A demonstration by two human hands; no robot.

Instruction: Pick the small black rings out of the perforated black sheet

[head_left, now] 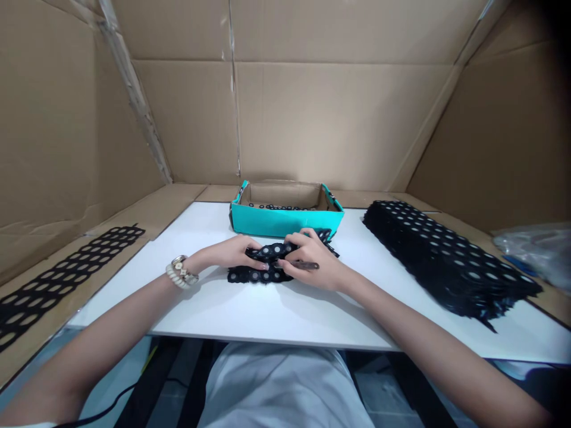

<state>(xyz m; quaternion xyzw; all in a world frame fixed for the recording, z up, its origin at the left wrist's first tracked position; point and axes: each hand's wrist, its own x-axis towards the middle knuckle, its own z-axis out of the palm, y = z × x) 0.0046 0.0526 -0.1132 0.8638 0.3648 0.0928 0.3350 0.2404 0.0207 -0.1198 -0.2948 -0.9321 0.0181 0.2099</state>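
In the middle of the white table, a black piece with rows of round pale spots (256, 276) lies partly bunched up. My left hand (234, 251) grips its left part between thumb and fingers, a beaded bracelet on the wrist. My right hand (319, 261) is closed on a small tool with a flat dark-brown handle (306, 265). The tool's tip is hidden at the black piece, so I cannot tell its kind. The fingers of that hand also touch the piece's right part, whose end sticks out behind them.
A turquoise cardboard box (285, 221) with black spotted pieces inside stands behind my hands. To the right lies a thick stack of black spotted sheets (428, 249), with a clear plastic bag (535, 249) beyond. A black perforated strip (75, 264) lies left. Cardboard walls (312, 119) enclose the table.
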